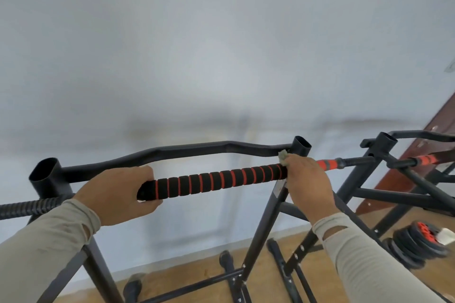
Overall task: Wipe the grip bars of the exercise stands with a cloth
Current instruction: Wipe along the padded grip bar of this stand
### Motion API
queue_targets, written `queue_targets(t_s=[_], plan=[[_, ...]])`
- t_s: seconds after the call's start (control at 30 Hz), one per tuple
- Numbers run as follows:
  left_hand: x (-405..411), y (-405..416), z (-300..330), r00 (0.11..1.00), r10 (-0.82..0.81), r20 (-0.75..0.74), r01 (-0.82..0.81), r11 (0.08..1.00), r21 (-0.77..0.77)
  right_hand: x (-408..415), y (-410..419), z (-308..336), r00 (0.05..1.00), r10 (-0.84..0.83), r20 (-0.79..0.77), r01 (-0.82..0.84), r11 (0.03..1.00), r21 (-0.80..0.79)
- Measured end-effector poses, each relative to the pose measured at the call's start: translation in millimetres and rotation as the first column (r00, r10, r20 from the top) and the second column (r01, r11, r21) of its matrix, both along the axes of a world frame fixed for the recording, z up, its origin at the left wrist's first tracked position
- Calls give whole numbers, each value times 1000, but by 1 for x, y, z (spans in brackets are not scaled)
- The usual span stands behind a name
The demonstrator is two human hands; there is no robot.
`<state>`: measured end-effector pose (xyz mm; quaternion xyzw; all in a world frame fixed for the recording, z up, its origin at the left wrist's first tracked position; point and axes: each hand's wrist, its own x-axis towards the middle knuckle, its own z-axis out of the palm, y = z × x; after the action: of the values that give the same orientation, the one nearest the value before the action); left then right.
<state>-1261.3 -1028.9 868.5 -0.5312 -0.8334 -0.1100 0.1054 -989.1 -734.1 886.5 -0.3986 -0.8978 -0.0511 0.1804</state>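
Two black exercise stands (278,206) side by side, one foam grip bar (216,183) gripped at its end by the left hand (120,195), right hand (307,183) clutching one cloth (283,156) against its far end.

Both hands (306,181) grip the padded bar (219,181), cloth (283,157) under the right.

Two arms in pale long sleeves are reaching forward. The left hand (120,194) is curling its fingers and thumb around the near end of a grip bar (216,183). The right hand (307,182) is wrapping over the bar's far end, pressing a cloth (283,156) beneath its fingers.
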Motion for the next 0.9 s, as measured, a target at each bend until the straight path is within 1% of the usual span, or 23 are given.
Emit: queue_targets(t_s=[0.1, 0.17, 0.23, 0.3, 0.4, 0.5, 0.6, 0.67, 0.73, 0.77, 0.8, 0.83, 0.87, 0.9], plan=[[1, -2, 1, 1000, -18, -16, 18, 1000, -12, 5, 19, 11, 992, -120, 43, 120, 993, -6], [3, -3, 4, 1000, -16, -17, 15, 999, -31, 0, 25, 12, 982, -182, 39, 184, 981, -54], [4, -4, 4, 1000, -11, -13, 11, 999, -44, -3, 28, 11, 973, -230, -13, 227, 967, -116], [8, -3, 0, 998, -6, -64, 6, 1000, -2, -5, 26, 7, 964, -246, -100, 226, 958, -178], [18, -3, -14, 992, 26, -127, -12, 994, 110, -22, 4, -2, 940, -150, -305, 73, 965, -250], [24, -2, -21, 987, 49, -153, -23, 986, 165, -45, -32, -15, 915, -7, -404, -69, 982, -174], [22, -1, -18, 980, 54, -189, -18, 982, 187, -70, -81, -25, 912, 173, -372, -210, 976, -62], [20, -1, -15, 980, 47, -193, -11, 983, 185, -92, -113, -31, 882, 251, -398, -290, 956, -41], [17, -1, -12, 978, 32, -205, -6, 992, 127, -116, -141, -36, 847, 339, -410, -379, 925, -16], [16, 0, -11, 980, 26, -197, -7, 995, 96, -128, -155, -38, 834, 398, -383, -431, 902, -1], [17, 1, -9, 986, 36, -164, -23, 996, 81, -137, -168, -39, 822, 454, -343, -480, 877, 9], [19, 2, -5, 994, 60, -95, -54, 996, 68, -143, -180, -39, 807, 500, -314, -525, 851, 9], [20, 4, -2, 995, 98, -28, -96, 994, 44, -146, -189, -39, 785, 541, -302, -566, 824, 2], [21, 5, 0, 992, 128, 7, -128, 991, 37, -145, -193, -38, 760, 575, -303, -602, 798, 5]])
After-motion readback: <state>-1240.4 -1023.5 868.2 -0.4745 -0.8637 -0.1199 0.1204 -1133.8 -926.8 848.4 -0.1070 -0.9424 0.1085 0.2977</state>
